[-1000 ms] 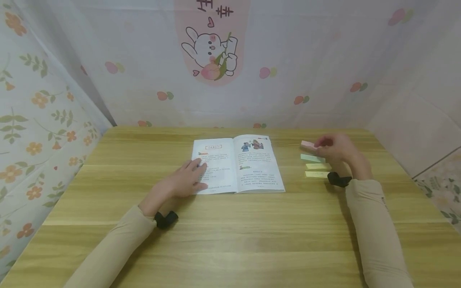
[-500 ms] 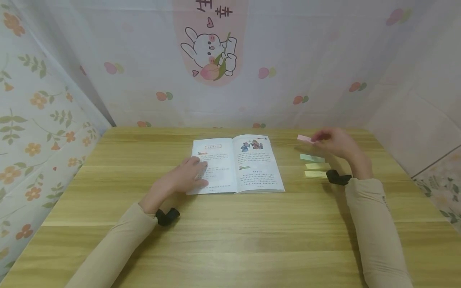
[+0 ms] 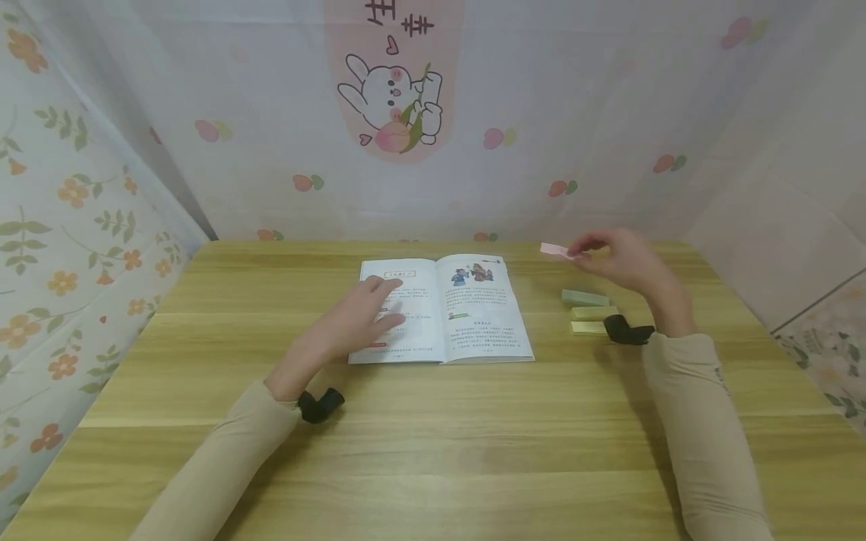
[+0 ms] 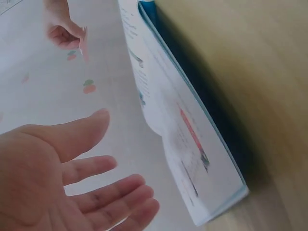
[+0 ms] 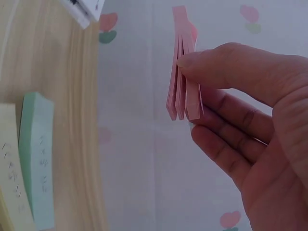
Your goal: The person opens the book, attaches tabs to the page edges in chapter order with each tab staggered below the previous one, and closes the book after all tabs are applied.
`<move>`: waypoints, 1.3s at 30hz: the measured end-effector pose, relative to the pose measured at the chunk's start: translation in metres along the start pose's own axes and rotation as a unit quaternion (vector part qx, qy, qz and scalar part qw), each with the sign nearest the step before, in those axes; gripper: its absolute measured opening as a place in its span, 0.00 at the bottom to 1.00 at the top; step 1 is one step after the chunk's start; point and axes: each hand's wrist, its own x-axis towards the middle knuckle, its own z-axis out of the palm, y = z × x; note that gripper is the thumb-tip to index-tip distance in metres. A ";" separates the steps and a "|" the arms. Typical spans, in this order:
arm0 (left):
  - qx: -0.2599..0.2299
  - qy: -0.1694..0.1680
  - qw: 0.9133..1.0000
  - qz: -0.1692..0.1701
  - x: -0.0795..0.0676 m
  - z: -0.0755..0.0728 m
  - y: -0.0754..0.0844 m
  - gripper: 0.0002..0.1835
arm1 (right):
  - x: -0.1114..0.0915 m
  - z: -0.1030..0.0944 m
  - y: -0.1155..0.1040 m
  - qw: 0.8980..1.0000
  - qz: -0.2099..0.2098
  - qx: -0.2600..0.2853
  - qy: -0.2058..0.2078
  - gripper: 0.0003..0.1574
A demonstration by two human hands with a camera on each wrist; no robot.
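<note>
My right hand [image 3: 629,263] pinches a pad of pink sticky notes [image 3: 552,249] between thumb and fingers, held above the table's far right. In the right wrist view, the strips of the pink pad [image 5: 174,89] fan apart into several layers under the thumb. An open book [image 3: 482,319] with printed text and a small coloured picture lies in the middle of the table. Over its left page is my left hand [image 3: 355,319], fingers extended. The left wrist view has that hand [image 4: 72,187] beside the book [image 4: 192,144], apart from the pages and holding nothing.
Right of the book lie a green sticky-note pad [image 3: 585,298] and two yellow ones, an upper yellow pad [image 3: 594,313] and a lower yellow pad [image 3: 585,327]. The wooden table [image 3: 433,443] ends at a patterned curtain [image 3: 528,90] behind.
My right hand has lifted the pink pad off the table and carried it up and leftward. My left hand has shifted slightly right and forward over the left page.
</note>
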 end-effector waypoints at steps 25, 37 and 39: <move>-0.054 0.070 0.995 0.049 0.021 -0.006 0.043 0.31 | 0.006 0.023 -0.082 0.977 -0.208 0.005 0.035 0.11; -0.075 0.078 0.991 0.079 0.024 -0.004 0.054 0.30 | 0.003 0.035 -0.116 0.968 -0.251 0.022 0.004 0.10; -0.082 0.082 0.989 0.088 0.025 -0.004 0.055 0.30 | 0.002 0.038 -0.120 0.966 -0.256 0.027 0.001 0.11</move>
